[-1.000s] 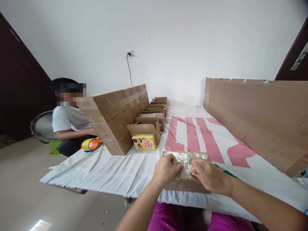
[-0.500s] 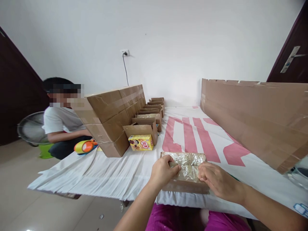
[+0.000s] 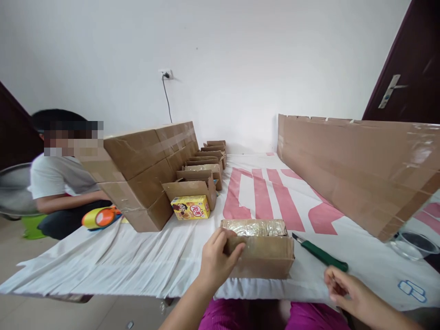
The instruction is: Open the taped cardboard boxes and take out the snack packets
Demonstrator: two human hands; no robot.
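Note:
A small cardboard box (image 3: 263,261) with shiny tape on its top stands near the front edge of the cloth-covered table. My left hand (image 3: 222,256) grips the near flap of this box at its left end, thumb on the near side. My right hand (image 3: 342,286) is off the box, to its right, with its fingers curled and nothing visible in them. Just beyond those fingers lies a green box cutter (image 3: 321,254), its blade end pointing toward the box.
Large stacked cartons (image 3: 137,183) stand at the left, beside a row of small opened boxes (image 3: 190,188) and a yellow packet (image 3: 190,207). Cardboard (image 3: 354,169) stands upright at the right, near a clear bowl (image 3: 414,243). A person (image 3: 62,183) sits at the far left.
My right hand has left the box and moved right, near the cutter, which now shows fully. The box's near flap now stands raised under my left hand. The view has shifted right.

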